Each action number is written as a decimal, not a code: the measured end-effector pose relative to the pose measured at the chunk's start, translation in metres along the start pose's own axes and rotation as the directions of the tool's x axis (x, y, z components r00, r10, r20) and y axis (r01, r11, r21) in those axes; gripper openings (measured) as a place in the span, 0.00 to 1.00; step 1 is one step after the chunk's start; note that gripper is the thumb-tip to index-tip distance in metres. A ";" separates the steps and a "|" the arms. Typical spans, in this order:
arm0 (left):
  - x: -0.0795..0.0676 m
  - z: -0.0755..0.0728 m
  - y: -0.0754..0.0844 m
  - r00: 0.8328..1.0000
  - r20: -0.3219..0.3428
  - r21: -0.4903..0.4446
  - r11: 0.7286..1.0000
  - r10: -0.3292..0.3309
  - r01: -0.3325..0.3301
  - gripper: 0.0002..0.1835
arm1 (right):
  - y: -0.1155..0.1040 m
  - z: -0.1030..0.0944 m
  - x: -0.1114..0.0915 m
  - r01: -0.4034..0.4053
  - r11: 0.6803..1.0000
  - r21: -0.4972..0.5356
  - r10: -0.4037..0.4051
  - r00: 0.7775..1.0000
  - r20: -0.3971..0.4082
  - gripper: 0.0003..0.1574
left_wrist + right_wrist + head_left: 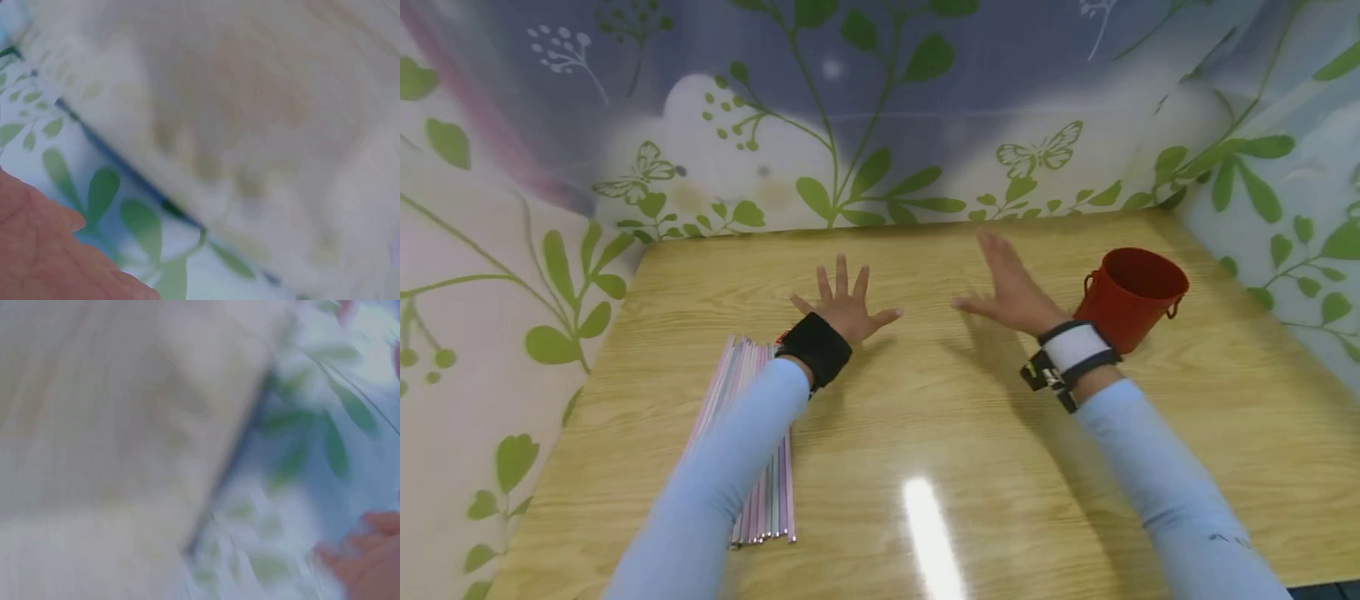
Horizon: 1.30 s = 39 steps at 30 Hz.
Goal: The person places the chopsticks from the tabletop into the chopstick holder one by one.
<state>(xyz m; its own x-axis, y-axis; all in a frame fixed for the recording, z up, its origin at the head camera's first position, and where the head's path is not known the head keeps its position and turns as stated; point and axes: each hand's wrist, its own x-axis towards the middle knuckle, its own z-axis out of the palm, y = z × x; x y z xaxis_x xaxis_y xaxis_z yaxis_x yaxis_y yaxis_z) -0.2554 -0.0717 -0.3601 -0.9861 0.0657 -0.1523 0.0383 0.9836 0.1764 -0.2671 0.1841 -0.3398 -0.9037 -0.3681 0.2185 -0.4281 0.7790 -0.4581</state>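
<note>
My left hand (846, 315) is spread wide over the table, fingers straight and apart, holding nothing. Under and beside that forearm lies a bundle of thin pink, purple and silvery sticks (778, 492), partly hidden by the sleeve. My right hand (1017, 292) hovers above the wood with thumb held away from its straight fingers, and its palm has nothing in it. Just right of it stands a red bucket (1123, 312) with small side handles, upright. In the left wrist view part of the left hand (50, 244) shows at the lower left; the right wrist view is blurred, with the right hand (369, 559) low at the right.
The wooden table (925, 400) has a bright light reflection near its front. Leaf-and-butterfly printed cloth (880, 108) rises behind the table and along both sides. A small red item (782, 338) peeks out by the left wristband.
</note>
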 end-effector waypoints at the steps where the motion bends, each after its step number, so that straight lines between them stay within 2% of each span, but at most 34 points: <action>1: -0.003 -0.005 -0.007 1.000 -0.003 -0.012 1.000 0.006 -0.006 0.47 | 0.006 -0.016 -0.008 0.043 0.999 0.020 -0.041 0.995 -0.091 0.62; 3: -0.009 -0.017 -0.023 1.000 -0.013 -0.035 0.999 0.007 -0.007 0.47 | 0.022 -0.050 -0.028 0.076 0.995 0.061 -0.059 0.967 -0.247 0.64; 4: -0.013 -0.021 -0.033 1.000 -0.021 -0.048 0.999 0.006 -0.007 0.47 | 0.032 -0.066 -0.039 0.059 0.995 0.078 -0.033 0.953 -0.300 0.66; 6: -0.020 -0.028 -0.052 0.999 -0.042 -0.069 0.998 -0.003 0.000 0.48 | 0.057 -0.093 -0.062 -0.010 0.990 0.141 0.057 0.941 -0.335 0.71; 8: -0.028 -0.035 -0.069 0.999 -0.049 -0.095 0.995 -0.023 0.018 0.48 | 0.084 -0.110 -0.082 -0.097 0.965 0.243 0.162 0.951 -0.264 0.73; 10: -0.033 -0.040 -0.084 0.997 -0.055 -0.110 0.993 -0.044 0.038 0.48 | 0.109 -0.116 -0.097 -0.181 0.926 0.331 0.238 0.961 -0.140 0.71; 12: -0.037 -0.043 -0.097 0.997 -0.049 -0.124 0.991 -0.057 0.051 0.48 | 0.129 -0.113 -0.105 -0.230 0.889 0.397 0.259 0.966 -0.020 0.69; 13: -0.038 -0.043 -0.102 0.997 -0.042 -0.127 0.990 -0.061 0.055 0.49 | 0.137 -0.110 -0.107 -0.255 0.882 0.397 0.262 0.964 0.036 0.67; 16: -0.044 -0.040 -0.114 0.999 -0.012 -0.125 0.991 -0.052 0.050 0.49 | 0.148 -0.098 -0.108 -0.278 0.852 0.444 0.248 0.960 0.127 0.64; 20: -0.057 -0.029 -0.114 1.000 -0.003 -0.062 0.998 0.008 -0.008 0.47 | 0.152 -0.083 -0.107 -0.257 0.847 0.464 0.242 0.966 0.094 0.62; 24: -0.071 -0.015 -0.105 0.986 -0.105 0.069 0.990 0.127 -0.120 0.34 | 0.169 -0.076 -0.104 -0.224 0.868 0.443 0.249 0.969 0.004 0.58; 27: -0.078 -0.005 -0.100 0.970 -0.167 0.162 0.976 0.175 -0.148 0.25 | 0.186 -0.071 -0.104 -0.226 0.874 0.431 0.267 0.963 -0.036 0.53; 30: -0.080 0.001 -0.096 0.980 -0.158 0.180 0.979 0.124 -0.095 0.21 | 0.185 -0.070 -0.105 -0.244 0.879 0.411 0.278 0.960 -0.025 0.49; 35: -0.079 0.005 -0.091 0.995 -0.098 0.153 0.988 0.012 0.003 0.14 | 0.157 -0.072 -0.105 -0.269 0.887 0.375 0.285 0.958 0.014 0.48; 37: -0.078 0.006 -0.088 0.997 -0.076 0.137 0.990 -0.023 0.033 0.11 | 0.160 -0.069 -0.103 -0.268 0.888 0.373 0.285 0.958 0.009 0.48; 39: -0.076 0.006 -0.085 0.997 -0.059 0.124 0.990 -0.053 0.060 0.10 | 0.174 -0.066 -0.101 -0.260 0.893 0.368 0.282 0.959 -0.006 0.48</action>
<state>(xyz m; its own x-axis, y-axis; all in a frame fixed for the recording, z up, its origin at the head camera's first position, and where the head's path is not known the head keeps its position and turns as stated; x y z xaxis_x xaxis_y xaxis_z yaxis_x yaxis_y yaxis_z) -0.1826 -0.1590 -0.3696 -0.9946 0.0037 -0.1036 -0.0010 0.9990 0.0448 -0.2501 0.3901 -0.3850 -0.9878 -0.1301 0.0858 -0.1476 0.6043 -0.7830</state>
